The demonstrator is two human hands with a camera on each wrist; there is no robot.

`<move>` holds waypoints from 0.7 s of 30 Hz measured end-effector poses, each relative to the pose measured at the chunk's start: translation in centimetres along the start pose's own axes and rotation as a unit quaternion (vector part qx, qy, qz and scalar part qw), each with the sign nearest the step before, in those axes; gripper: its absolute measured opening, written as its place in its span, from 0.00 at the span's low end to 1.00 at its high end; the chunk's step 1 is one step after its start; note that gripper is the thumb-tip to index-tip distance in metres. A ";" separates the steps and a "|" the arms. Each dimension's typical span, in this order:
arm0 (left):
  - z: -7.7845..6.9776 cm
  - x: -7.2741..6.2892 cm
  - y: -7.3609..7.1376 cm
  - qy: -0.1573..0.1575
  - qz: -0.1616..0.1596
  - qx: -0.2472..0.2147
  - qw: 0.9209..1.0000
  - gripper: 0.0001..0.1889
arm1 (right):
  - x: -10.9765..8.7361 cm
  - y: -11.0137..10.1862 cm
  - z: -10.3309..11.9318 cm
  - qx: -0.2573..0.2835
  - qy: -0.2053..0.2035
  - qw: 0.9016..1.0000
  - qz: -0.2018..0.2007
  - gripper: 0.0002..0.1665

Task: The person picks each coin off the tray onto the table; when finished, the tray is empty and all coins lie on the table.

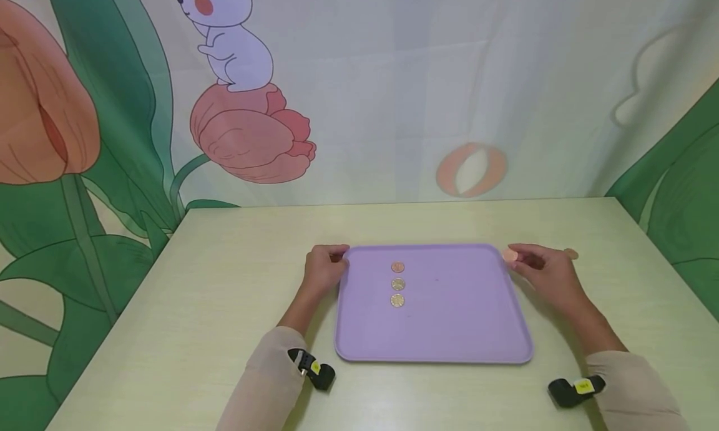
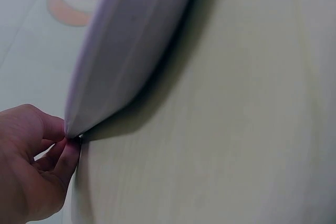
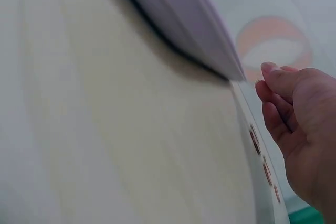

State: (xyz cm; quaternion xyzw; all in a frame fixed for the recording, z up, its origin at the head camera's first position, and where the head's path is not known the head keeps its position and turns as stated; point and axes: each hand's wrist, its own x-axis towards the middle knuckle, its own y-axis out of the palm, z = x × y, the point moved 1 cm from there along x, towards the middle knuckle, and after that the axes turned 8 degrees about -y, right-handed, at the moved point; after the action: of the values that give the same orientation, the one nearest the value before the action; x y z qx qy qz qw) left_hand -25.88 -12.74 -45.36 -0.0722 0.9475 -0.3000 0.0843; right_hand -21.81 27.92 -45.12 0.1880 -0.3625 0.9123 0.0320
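A shallow purple tray (image 1: pixel 460 306) lies flat on the table. Three coins form a column on its left half: a copper-toned coin (image 1: pixel 397 267) at the back, then a golden coin (image 1: pixel 398 284) and another golden coin (image 1: pixel 397 300). My left hand (image 1: pixel 324 272) holds the tray's back left corner; in the left wrist view, the fingertips of the left hand (image 2: pixel 39 166) meet at that corner. Just outside the back right corner, my right hand (image 1: pixel 547 275) pinches a copper-toned coin (image 1: pixel 510 255). In the right wrist view the right hand (image 3: pixel 307 124) hides this coin.
Behind the right hand a coin (image 1: pixel 571 254) lies on the pale wooden table (image 1: pixel 224 281), partly hidden. Edge-on coins (image 3: pixel 254 139) show there in the right wrist view. A printed curtain (image 1: pixel 382 94) hangs behind the table's back edge.
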 end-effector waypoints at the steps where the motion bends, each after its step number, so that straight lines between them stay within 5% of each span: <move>1: 0.0 0.0 0.0 0.000 0.000 -0.001 1.000 0.18 | -0.2 -0.5 -0.4 -0.005 0.007 1.000 0.000 0.21; 21: 0.1 0.0 0.0 0.000 -0.003 -0.004 1.000 0.18 | -3.2 -7.1 -8.4 -0.124 0.081 0.989 -0.014 0.26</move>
State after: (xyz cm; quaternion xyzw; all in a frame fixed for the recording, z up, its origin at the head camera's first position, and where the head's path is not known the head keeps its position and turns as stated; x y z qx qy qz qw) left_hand -25.90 -12.81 -45.47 -0.0753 0.9486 -0.2960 0.0827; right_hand -20.17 39.05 -47.29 0.1131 -0.4662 0.8720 0.0973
